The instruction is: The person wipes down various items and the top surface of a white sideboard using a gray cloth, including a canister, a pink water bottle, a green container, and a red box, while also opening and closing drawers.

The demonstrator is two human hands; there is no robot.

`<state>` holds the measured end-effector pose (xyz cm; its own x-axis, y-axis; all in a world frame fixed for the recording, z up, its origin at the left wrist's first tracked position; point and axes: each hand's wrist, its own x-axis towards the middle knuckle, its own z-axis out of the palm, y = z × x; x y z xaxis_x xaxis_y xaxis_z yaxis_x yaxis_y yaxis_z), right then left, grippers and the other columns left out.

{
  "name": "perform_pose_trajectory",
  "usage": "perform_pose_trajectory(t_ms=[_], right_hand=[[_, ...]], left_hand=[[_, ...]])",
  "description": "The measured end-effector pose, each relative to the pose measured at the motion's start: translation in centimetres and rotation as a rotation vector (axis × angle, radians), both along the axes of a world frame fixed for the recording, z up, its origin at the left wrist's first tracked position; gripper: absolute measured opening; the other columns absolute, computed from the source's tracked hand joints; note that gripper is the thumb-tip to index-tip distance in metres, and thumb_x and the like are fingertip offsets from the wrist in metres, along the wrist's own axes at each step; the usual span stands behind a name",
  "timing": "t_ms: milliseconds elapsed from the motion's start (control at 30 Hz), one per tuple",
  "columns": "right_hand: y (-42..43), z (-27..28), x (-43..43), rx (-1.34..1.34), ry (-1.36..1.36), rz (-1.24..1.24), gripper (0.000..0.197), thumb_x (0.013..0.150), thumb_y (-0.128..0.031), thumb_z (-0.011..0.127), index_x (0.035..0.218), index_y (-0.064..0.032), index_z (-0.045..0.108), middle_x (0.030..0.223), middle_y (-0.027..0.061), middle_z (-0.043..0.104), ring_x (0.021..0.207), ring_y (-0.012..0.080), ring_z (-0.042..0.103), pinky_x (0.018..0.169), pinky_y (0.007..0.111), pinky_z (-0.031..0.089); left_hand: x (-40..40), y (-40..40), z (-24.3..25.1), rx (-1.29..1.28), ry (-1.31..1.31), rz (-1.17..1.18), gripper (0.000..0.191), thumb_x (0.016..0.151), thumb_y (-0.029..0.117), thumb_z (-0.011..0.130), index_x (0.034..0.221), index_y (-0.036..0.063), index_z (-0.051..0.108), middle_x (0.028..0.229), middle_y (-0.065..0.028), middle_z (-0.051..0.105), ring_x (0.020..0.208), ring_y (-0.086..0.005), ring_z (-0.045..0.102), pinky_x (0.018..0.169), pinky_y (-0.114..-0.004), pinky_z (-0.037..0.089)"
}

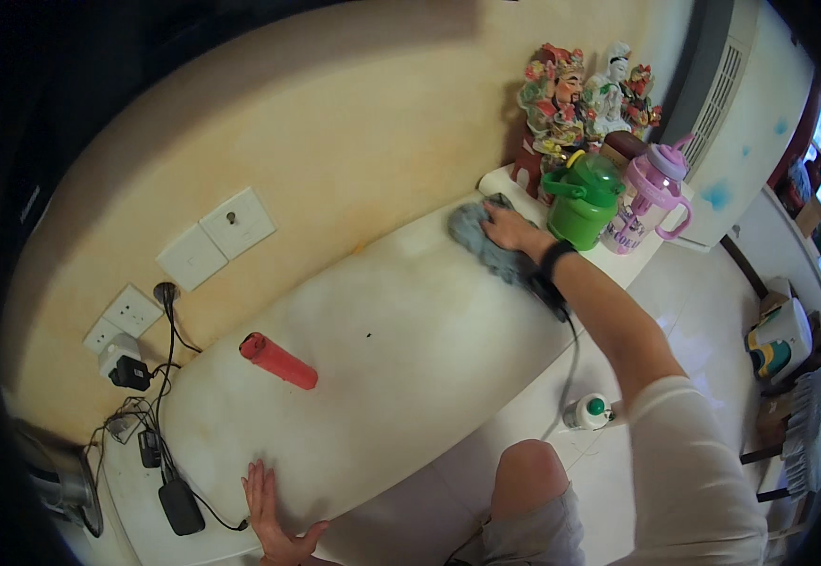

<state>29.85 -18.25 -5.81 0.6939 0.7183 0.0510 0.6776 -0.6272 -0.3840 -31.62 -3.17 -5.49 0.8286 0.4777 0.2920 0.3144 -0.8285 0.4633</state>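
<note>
My right hand presses a crumpled grey cloth onto the far end of a long white cabinet top, close to the wall. A black band circles the right wrist; below it, a dark item with a cable is partly hidden by the forearm. Nearer to me, my left hand rests at the front edge of the same top, thumb spread and holding nothing. Between the hands lie a red cylindrical object and a tiny dark speck.
Beyond the cloth stand a green jug, a pink-lidded bottle and colourful figurines. Black adapters and tangled cables occupy the left end, below wall sockets. A white bottle with a green cap is low beside my knee.
</note>
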Motion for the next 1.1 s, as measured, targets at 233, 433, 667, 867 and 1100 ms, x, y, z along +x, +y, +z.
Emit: perform_pose_trajectory(t_ms=[233,433,667,867,1100], right_hand=[[-3.4,-0.3,-4.9,0.093,-0.100,-0.002,0.045,0.086,-0.030,0.056,0.120,-0.0002,0.055,0.103,0.0296,0.063,0.098,0.0469,0.059,0.088,0.050,0.047],[-16.8,0.5,-13.7,0.160,-0.022,0.042,0.049,0.085,-0.021,0.058,0.128,0.0016,0.050,0.115,0.0306,0.059,0.106,0.0455,0.057,0.094,0.046,0.046],[-18.2,-0.8,-14.9,0.144,-0.054,-0.046,0.049,0.088,-0.017,0.054,0.131,0.0053,0.046,0.132,0.0268,0.051,0.122,0.0415,0.049,0.106,0.042,0.038],[-17.9,-1.4,-14.9,0.232,-0.076,-0.096,0.045,0.089,-0.013,0.055,0.130,0.0043,0.047,0.128,0.0268,0.054,0.119,0.0420,0.050,0.103,0.041,0.040],[-13.1,-0.4,-11.6,0.104,-0.031,-0.135,0.045,0.090,-0.016,0.058,0.130,0.0034,0.049,0.108,0.0305,0.061,0.101,0.0471,0.058,0.088,0.048,0.047]], left_hand=[[-0.6,0.4,-0.3,-0.027,-0.040,0.029,0.095,0.074,0.060,0.068,0.137,-0.0053,0.043,0.145,-0.0277,0.038,0.137,-0.0448,0.033,0.113,-0.059,0.017],[-1.3,0.5,0.3,-0.024,-0.056,-0.032,0.094,0.071,0.053,0.074,0.138,-0.0052,0.041,0.145,-0.0273,0.038,0.136,-0.0462,0.033,0.112,-0.059,0.018],[-1.3,0.4,0.3,-0.031,-0.023,-0.046,0.092,0.069,0.042,0.080,0.137,-0.0053,0.042,0.144,-0.0272,0.039,0.135,-0.0462,0.033,0.113,-0.059,0.018],[-1.2,1.0,0.8,0.031,-0.009,-0.029,0.093,0.066,0.042,0.082,0.135,-0.0069,0.044,0.144,-0.0275,0.039,0.135,-0.0456,0.034,0.113,-0.058,0.020],[-0.8,1.0,0.4,0.027,0.019,-0.027,0.092,0.065,0.046,0.083,0.131,-0.0079,0.047,0.142,-0.0272,0.041,0.134,-0.0442,0.037,0.113,-0.056,0.024]])
